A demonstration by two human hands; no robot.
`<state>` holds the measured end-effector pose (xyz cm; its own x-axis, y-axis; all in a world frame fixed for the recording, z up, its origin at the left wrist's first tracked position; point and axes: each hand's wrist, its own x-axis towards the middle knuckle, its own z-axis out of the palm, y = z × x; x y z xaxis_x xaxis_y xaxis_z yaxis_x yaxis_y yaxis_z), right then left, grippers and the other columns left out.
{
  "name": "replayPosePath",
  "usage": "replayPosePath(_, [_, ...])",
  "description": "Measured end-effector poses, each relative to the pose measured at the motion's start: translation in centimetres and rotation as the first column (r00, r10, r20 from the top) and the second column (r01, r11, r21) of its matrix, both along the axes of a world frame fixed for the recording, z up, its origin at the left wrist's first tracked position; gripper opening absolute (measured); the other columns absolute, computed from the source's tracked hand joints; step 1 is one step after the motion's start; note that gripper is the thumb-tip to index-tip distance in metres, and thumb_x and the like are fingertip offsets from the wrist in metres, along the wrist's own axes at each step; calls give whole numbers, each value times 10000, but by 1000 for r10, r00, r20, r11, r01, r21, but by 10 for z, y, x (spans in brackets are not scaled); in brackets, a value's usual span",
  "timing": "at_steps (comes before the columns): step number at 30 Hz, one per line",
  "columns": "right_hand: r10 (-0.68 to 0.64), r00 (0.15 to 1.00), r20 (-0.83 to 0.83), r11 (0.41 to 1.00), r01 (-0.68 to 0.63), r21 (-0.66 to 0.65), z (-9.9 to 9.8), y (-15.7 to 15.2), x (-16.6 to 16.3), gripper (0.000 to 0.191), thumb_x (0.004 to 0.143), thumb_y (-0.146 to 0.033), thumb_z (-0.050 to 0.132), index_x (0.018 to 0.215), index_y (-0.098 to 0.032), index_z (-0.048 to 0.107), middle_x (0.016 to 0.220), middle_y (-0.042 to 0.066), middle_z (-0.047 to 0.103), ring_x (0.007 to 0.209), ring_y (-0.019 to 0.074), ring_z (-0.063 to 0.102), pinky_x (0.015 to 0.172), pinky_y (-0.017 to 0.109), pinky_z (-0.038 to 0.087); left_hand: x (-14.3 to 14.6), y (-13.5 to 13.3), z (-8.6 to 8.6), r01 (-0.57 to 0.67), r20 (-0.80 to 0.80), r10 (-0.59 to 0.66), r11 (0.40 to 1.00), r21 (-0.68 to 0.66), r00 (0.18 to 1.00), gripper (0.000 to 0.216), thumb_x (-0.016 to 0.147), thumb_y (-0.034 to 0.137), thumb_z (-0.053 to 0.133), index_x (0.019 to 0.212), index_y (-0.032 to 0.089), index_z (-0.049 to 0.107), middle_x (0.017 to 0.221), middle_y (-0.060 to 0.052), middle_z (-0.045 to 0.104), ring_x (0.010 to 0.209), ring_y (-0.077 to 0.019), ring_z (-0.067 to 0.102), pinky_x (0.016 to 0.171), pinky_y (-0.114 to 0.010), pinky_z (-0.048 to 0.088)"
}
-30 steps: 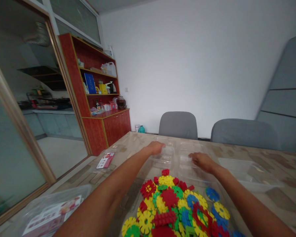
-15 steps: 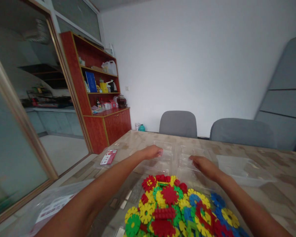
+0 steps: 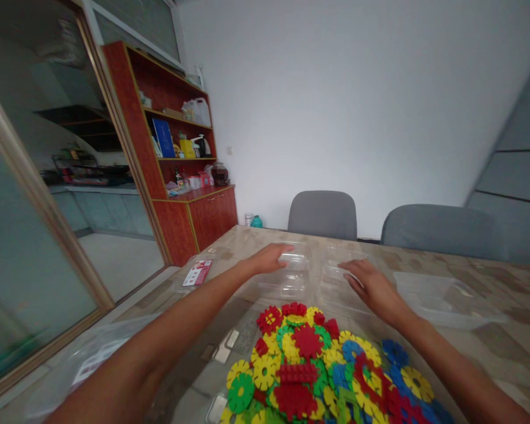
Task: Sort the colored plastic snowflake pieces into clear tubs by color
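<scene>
A transparent, compartmented plastic tray [image 3: 295,285] and a similar tray [image 3: 333,290] lie side by side on the brown-patterned desk [image 3: 523,290]. The left hand [image 3: 269,258] is at the first, the right hand [image 3: 373,285] at the second, fingers parted and loose; contact is unclear. Nearer sits a heap of red, yellow, green and blue plastic pieces [image 3: 307,365].

Head view (near), forward-down over both hands [image 3: 268,259] [image 3: 375,288]

Heaped plastic pieces [image 3: 307,368] block the near middle; beyond, a narrow gap separates left tray [image 3: 294,282] from right tray [image 3: 335,291]
</scene>
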<state>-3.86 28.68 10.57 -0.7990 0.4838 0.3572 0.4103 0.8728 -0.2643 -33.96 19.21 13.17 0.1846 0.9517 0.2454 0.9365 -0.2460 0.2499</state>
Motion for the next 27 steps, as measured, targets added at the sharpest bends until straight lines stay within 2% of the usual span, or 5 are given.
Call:
replayPosePath(4, [157,985,-65,966,-167,-195,-6,-63,42,415,1043,-410,321,1092,-233,693,1082,72,736,1005,224,680,881,342,546,32,-59,10,121,99,-125,992,40,987,242,930,101,475,1050,156,678,1053,-65,709,989,-175,652,942,-298,482])
replayPosePath(8, [168,985,-46,923,-174,-342,-34,-88,49,486,1025,-490,346,1359,-220,574,1414,105,580,1289,266,531,1111,461,404,73,-107,-15,203,154,-193,978,-53,969,255,957,250,527,1160,185,668,1151,-53,718,1065,-179,659,969,-262,474])
replayPosePath(15, [153,988,33,933,-134,-333,-62,-82,6,677,1003,-558,333,1493,-96,400,1563,184,378,1431,296,350,1192,520,257,102,-108,-55,-8,116,18,996,-87,993,533,912,404,590,1342,94,544,1385,-202,560,1287,-349,508,1086,-490,390])
replayPosePath(23, [202,979,12,880,-176,-442,-48,-136,41,586,994,-539,397,1472,-204,445,1518,121,464,1391,280,422,1162,489,339,121,-158,-54,135,222,-117,988,-71,968,440,917,410,572,1297,190,561,1276,-97,644,1179,-263,579,1104,-410,374])
replayPosePath(27, [112,994,-13,915,-108,-389,-42,-124,46,603,998,-551,360,1456,-177,478,1507,140,477,1385,306,429,1161,526,327,111,-149,-46,93,199,-89,996,-15,976,397,972,357,491,1335,203,541,1372,-97,587,1286,-246,499,1141,-398,332])
